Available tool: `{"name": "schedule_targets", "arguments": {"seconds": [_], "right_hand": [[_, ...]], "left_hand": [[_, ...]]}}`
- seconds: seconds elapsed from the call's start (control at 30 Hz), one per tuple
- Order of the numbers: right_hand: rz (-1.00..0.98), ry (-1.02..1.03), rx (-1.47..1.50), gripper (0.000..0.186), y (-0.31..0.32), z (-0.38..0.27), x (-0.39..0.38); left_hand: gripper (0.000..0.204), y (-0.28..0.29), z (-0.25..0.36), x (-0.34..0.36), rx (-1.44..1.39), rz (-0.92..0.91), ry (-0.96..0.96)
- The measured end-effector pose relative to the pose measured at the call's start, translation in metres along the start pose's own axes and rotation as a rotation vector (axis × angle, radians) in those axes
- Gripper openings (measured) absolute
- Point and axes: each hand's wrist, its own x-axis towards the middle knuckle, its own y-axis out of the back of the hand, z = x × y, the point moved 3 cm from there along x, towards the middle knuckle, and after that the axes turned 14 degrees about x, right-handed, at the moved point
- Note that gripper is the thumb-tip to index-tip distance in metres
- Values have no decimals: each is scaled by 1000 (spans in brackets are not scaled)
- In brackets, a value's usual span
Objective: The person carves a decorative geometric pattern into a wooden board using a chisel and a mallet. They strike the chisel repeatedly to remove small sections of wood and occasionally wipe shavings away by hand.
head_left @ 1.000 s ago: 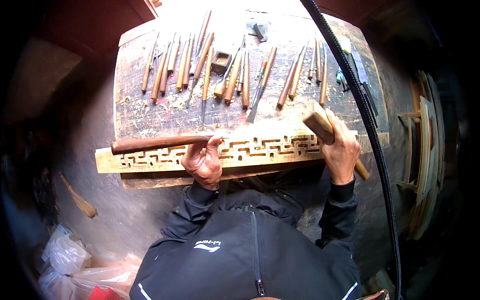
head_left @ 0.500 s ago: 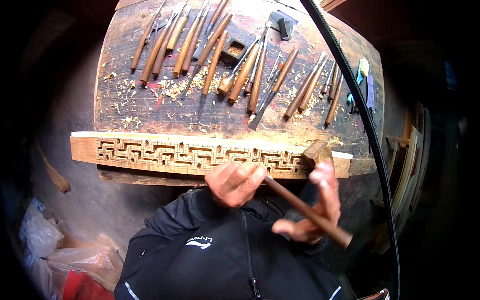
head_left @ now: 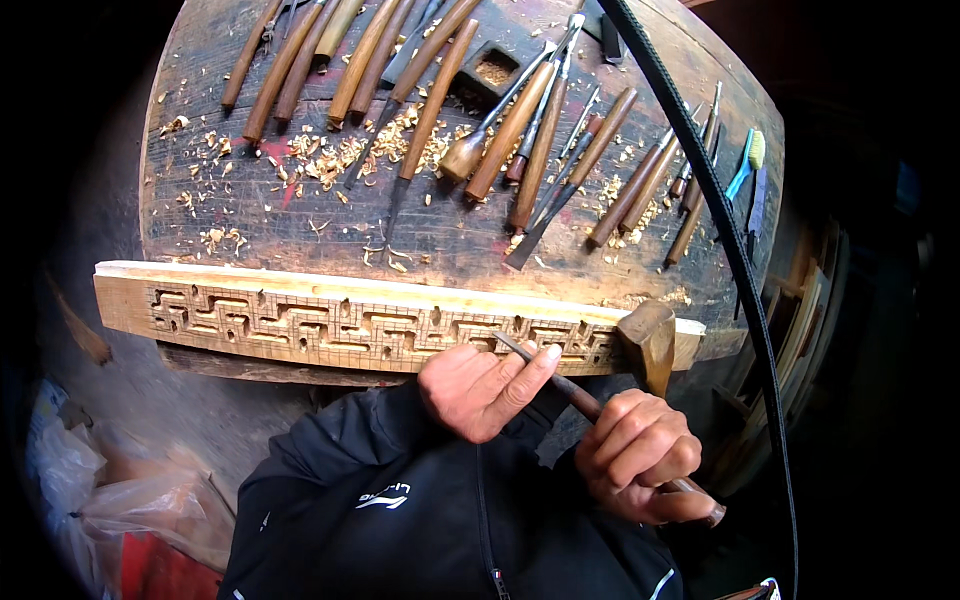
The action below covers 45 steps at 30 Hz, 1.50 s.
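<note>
A long pale wooden board (head_left: pixel 250 325) with a carved, gridded fret pattern lies along the bench's near edge. My right hand (head_left: pixel 640 455) is wrapped round the wooden handle of a chisel (head_left: pixel 578 396), whose butt sticks out below the fist. Nearer the tip, my left hand (head_left: pixel 490 390) holds the metal blade between its fingers. The blade points up and left, its tip over the carved face right of the middle. Just beyond my right hand, a wooden mallet (head_left: pixel 650 345) rests against the board's right end.
Several wood-handled chisels (head_left: pixel 505 130) lie across the bench (head_left: pixel 190 235) among pale shavings (head_left: pixel 325 160). A small dark square box (head_left: pixel 490 75) holds shavings. At the right are a brush (head_left: pixel 752 155) and a black cable (head_left: pixel 735 235); plastic bags (head_left: pixel 130 490) lie at lower left.
My right hand has gone from loosely opened fingers to a fist round the chisel handle. The chisel's blade now shows past my left fingers over the carving. The whole view has shifted closer to the bench.
</note>
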Motion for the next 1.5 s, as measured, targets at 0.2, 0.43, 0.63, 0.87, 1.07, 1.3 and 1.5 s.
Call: {"name": "schedule_targets", "arguments": {"seconds": [0.2, 0.43, 0.63, 0.87, 1.07, 1.3, 1.5], "right_hand": [[-25, -15, 117, 69, 11, 7, 4], [17, -59, 122, 71, 17, 8, 5], [30, -64, 95, 68, 14, 9, 4], [0, -116, -21, 64, -1, 12, 13], [-76, -197, -105, 62, -15, 16, 23], [-76, -247, -207, 60, -33, 21, 31], [-119, -269, -267, 62, -44, 27, 32]], "left_hand": [[50, -1, 0, -2, 40, 19, 10], [44, 1, 0, -1, 64, -20, 35], [41, -2, 0, 0, 81, 35, 71], [39, -3, -3, 1, 45, 35, 75], [37, -1, -5, -3, 8, 29, 97], [37, -1, -7, -7, -23, 51, 136], [33, -1, -10, -4, -38, 113, 189]]}}
